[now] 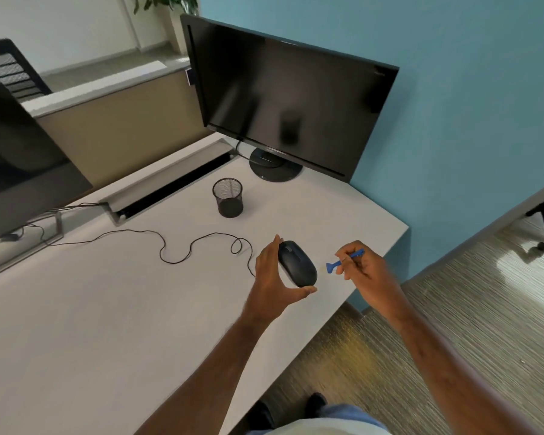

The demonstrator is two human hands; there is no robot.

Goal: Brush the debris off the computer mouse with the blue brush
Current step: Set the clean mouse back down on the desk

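A black wired computer mouse (297, 263) lies on the white desk (139, 309) near its right edge. My left hand (274, 277) grips it from the left, fingertips at its far end and thumb at its near end. My right hand (363, 266) holds a small blue brush (343, 261) like a pen. The brush's pale bristle tip points left and sits a short way to the right of the mouse, apart from it. The mouse cable (182, 246) loops away to the left across the desk.
A black mesh pen cup (228, 197) stands behind the mouse. Behind it is a dark monitor (283, 98) on a round stand; a second monitor (16, 164) is at the far left. A cable slot (170, 186) runs along the desk's back. The desk edge drops off just right of the hands.
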